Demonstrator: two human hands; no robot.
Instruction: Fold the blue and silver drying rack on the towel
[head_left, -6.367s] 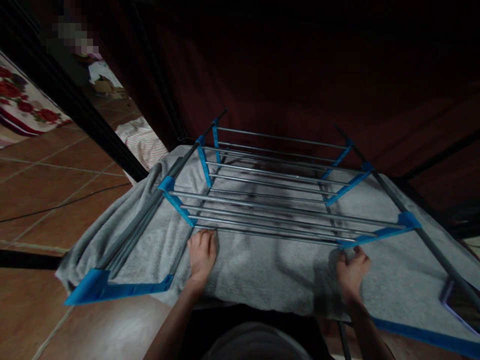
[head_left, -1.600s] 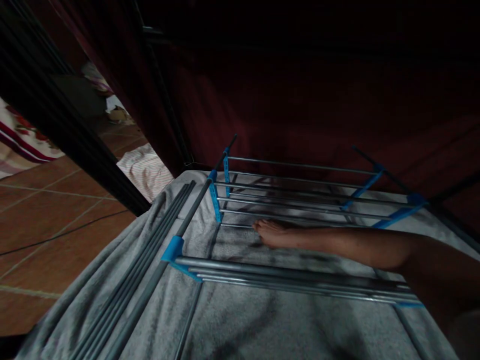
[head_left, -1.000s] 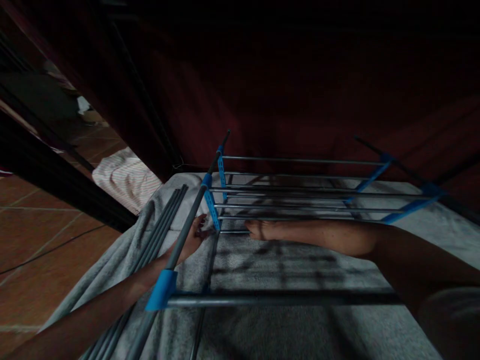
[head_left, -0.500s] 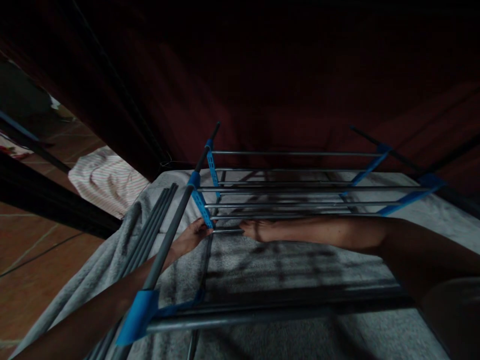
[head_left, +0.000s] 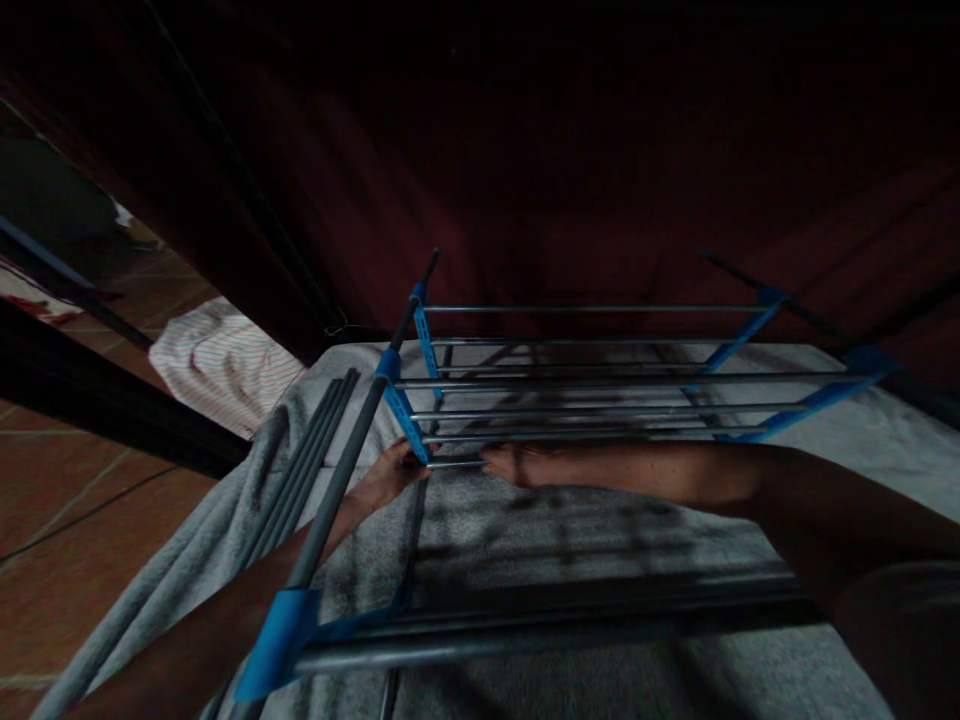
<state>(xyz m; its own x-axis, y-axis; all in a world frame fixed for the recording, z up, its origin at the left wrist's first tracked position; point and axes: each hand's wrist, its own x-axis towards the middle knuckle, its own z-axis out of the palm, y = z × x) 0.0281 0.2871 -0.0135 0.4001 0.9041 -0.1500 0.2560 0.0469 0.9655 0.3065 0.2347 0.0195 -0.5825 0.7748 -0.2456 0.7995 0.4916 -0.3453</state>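
A rack of grey metal tubes with blue plastic brackets lies on a grey blanket (head_left: pixel 525 530). My left hand (head_left: pixel 394 473) is closed on the lower end of a slotted blue bracket (head_left: pixel 407 424), its fingertips partly hidden behind it. My right hand (head_left: pixel 514 465) grips a thin metal rod (head_left: pixel 456 464) whose left end meets that bracket. Other rods (head_left: pixel 600 383) run across above my right hand to blue brackets at the right. In front, a thick tube (head_left: pixel 487 645) leaves a blue joint (head_left: pixel 279 645).
Several loose grey tubes (head_left: pixel 307 460) lie on the blanket at the left. Striped cloth (head_left: pixel 225 365) is beyond the blanket's left edge, near a dark bar (head_left: pixel 112 400) over the tiled floor (head_left: pixel 67 520). A dark red curtain (head_left: pixel 525 170) hangs behind.
Both hands keep nearly the same place, with only a slight shift at the bracket. The view has moved a little.
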